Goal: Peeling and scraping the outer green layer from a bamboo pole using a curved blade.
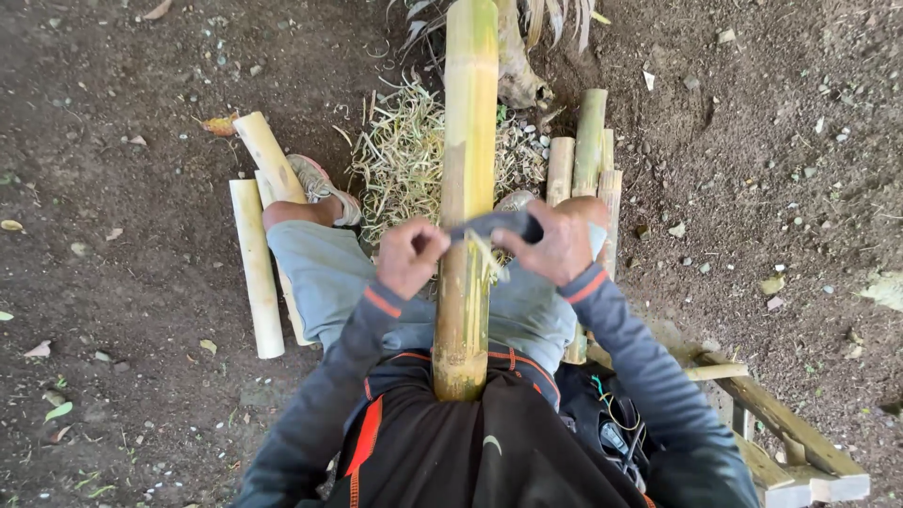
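Note:
A long bamboo pole [467, 141] runs from my lap away from me, green and yellow, its cut end resting against my belly. Across it lies a dark blade [497, 224], held at both ends. My left hand [408, 256] is closed on the blade's left end, left of the pole. My right hand [557, 243] grips the handle end on the right side. A thin pale shaving [490, 257] curls off the pole just below the blade. I sit with knees apart in grey shorts.
Cut bamboo lengths lie on the dirt at the left [256, 268] and at the right [590, 141]. A heap of pale shavings [403, 155] sits by my shoe [320, 183]. A wooden bench frame [781, 442] stands at lower right.

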